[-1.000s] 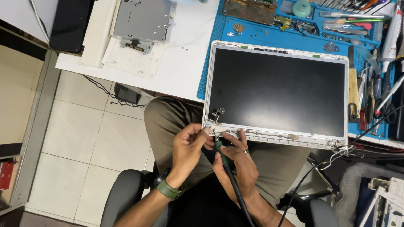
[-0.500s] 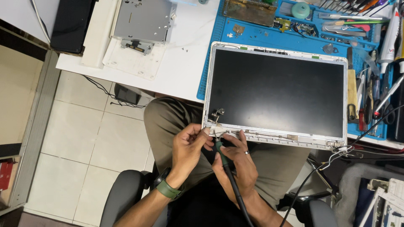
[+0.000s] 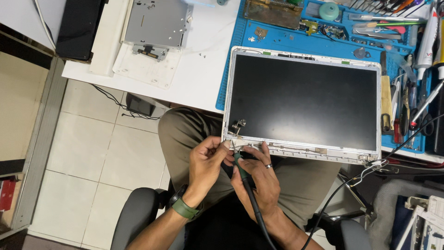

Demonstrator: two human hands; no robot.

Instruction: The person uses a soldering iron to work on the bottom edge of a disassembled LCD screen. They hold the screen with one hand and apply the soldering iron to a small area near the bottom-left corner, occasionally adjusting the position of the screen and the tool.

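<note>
A laptop screen panel lies face up in the centre right of the frame, half on the blue mat of the tabletop, its near edge over the person's lap. The right hand is closed around a green-handled corded tool, tip at the panel's lower-left corner beside the metal hinge. The left hand pinches that corner's frame edge. The step looks like work on the hinge joint; next calls for a steady tip and a firmly braced panel
</note>
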